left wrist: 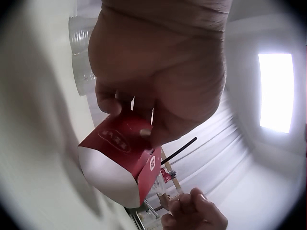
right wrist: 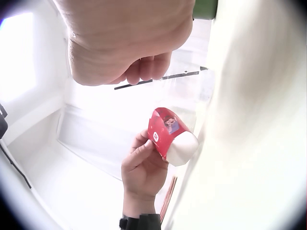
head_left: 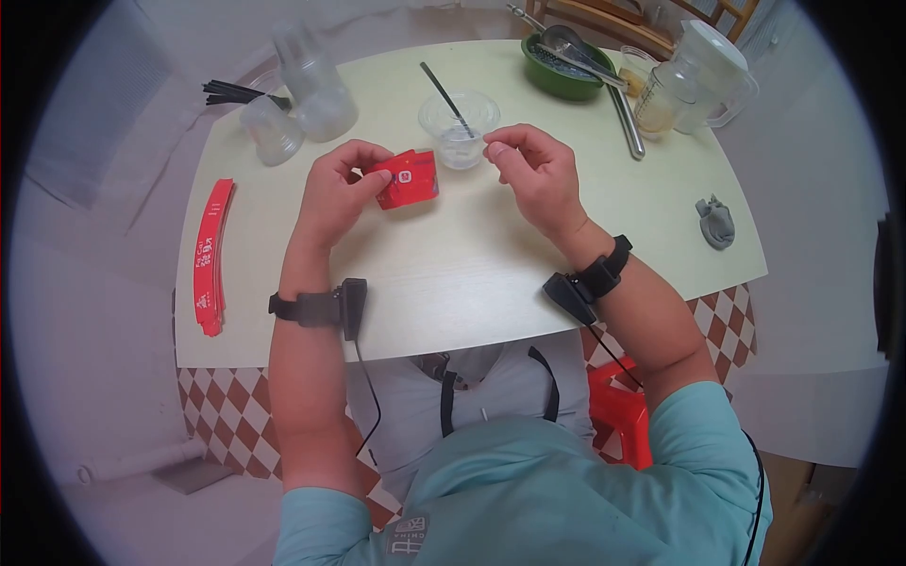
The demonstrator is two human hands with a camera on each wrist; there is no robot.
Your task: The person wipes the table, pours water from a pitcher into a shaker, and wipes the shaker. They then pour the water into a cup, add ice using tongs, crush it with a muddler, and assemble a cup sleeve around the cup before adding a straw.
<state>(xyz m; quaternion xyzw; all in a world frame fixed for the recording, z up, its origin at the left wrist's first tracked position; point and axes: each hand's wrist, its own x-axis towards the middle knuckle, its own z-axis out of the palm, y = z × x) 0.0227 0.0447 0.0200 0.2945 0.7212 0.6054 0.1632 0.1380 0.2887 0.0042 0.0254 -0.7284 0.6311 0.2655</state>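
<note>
The left hand [head_left: 340,193] pinches a red paper sleeve [head_left: 415,187], with the thumb on the front and other fingers behind. The sleeve is up off the table [head_left: 434,292], just beside the clear cup [head_left: 460,156] on its left, a bit nearer the person. It bulges like a loop, white inside. The right hand [head_left: 543,174] is just right of the cup, fingers curled, with thumb and first finger close together. I can't tell if they pinch anything or touch the cup.

My guess is that the step now is getting the sleeve ready by the cup. The next move seems to call for a round sleeve, a steady cup and care with the black stick [head_left: 444,96] leaning in it.

The left hand hides part of the sleeve. The see-through cup is hard to make out, and its inside is unclear.
</note>
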